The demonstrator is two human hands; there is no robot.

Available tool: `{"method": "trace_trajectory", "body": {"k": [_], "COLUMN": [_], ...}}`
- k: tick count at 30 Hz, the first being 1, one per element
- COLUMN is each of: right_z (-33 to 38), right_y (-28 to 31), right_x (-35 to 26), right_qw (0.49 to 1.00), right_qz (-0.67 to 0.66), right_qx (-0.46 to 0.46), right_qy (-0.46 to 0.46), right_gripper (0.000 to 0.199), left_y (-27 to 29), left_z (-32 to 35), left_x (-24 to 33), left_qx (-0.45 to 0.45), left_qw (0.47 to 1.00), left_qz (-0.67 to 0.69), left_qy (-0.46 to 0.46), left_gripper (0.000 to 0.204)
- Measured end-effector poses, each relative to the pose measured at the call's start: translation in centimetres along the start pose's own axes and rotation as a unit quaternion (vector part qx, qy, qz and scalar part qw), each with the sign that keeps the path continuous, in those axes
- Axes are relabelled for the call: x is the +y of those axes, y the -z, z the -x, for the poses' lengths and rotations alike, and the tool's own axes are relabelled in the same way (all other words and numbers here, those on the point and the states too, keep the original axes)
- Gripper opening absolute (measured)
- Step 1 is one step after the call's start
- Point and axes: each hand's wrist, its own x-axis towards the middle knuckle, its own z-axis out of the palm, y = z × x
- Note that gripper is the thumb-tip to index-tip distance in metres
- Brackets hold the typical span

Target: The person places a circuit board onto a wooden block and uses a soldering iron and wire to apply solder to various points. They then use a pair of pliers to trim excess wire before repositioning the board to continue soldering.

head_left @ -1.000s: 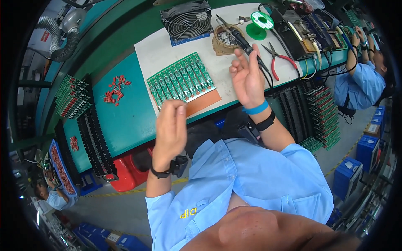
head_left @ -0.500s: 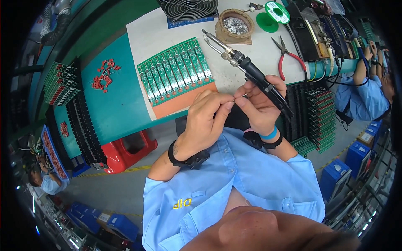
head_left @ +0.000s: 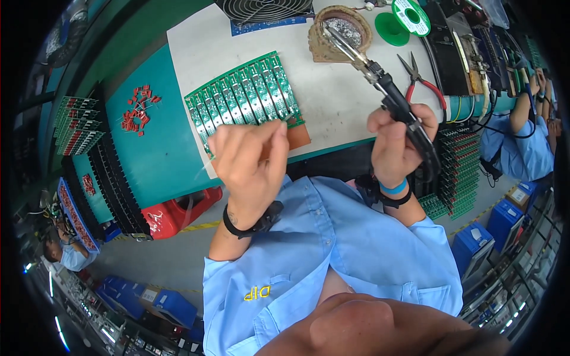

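Observation:
A panel of several green circuit boards (head_left: 240, 92) lies on the white sheet, partly over an orange-brown pad (head_left: 298, 136). My left hand (head_left: 249, 157) reaches over the panel's near edge. Its thumb and forefinger pinch together by the near right corner; what they hold is too small to make out. In my right hand (head_left: 398, 145) is a black-handled soldering iron (head_left: 401, 107), held to the right of the panel. The metal tip points up and away, over a round brown pot (head_left: 323, 52) of silvery scraps.
Red-handled pliers (head_left: 424, 84) and a green solder spool (head_left: 392, 31) lie right of the pot. A black fan (head_left: 267, 7) stands behind the panel. Loose red components (head_left: 141, 110) are scattered at left. Board stacks (head_left: 460, 172) stand on both sides; co-workers (head_left: 516, 142) sit beyond.
My hands have parted. The left has moved left, onto the panel's near edge; the right has shifted right with the soldering iron, whose tip now sits over the pot.

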Motion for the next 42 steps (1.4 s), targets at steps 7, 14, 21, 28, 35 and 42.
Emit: {"method": "trace_trajectory", "body": {"k": [7, 14, 21, 28, 35, 42], "right_z": [-1.4, -1.9, -1.5, -0.5, -0.9, -1.9], "right_y": [2.0, 1.1, 1.1, 0.6, 0.9, 0.1], "right_x": [-1.4, 0.0, 1.2, 0.8, 0.0, 0.5], "right_qw": [0.99, 0.982, 0.976, 0.989, 0.989, 0.987], "right_qz": [0.107, 0.073, 0.09, 0.083, 0.086, 0.077], "right_qx": [-0.091, -0.174, -0.195, -0.124, -0.123, -0.133], "right_qy": [-0.013, 0.026, 0.045, 0.014, 0.017, 0.042], "right_gripper": [0.044, 0.046, 0.047, 0.054, 0.06, 0.057], "left_y": [-2.0, -2.0, -1.2, 0.0, 0.1, -2.0], "left_z": [-0.2, 1.1, 3.7, 4.7, 3.6, 0.3], "left_x": [-0.7, -0.4, 0.7, 0.7, -0.5, -1.0], "left_qx": [-0.013, -0.046, -0.18, -0.179, -0.06, -0.02], "left_qw": [0.997, 0.999, 0.978, 0.981, 0.997, 0.996], "left_qz": [-0.048, -0.02, -0.058, -0.061, -0.035, -0.088], "left_qy": [0.061, -0.01, -0.092, -0.053, -0.035, -0.004], "left_gripper": [0.016, 0.019, 0.023, 0.021, 0.021, 0.022]}}
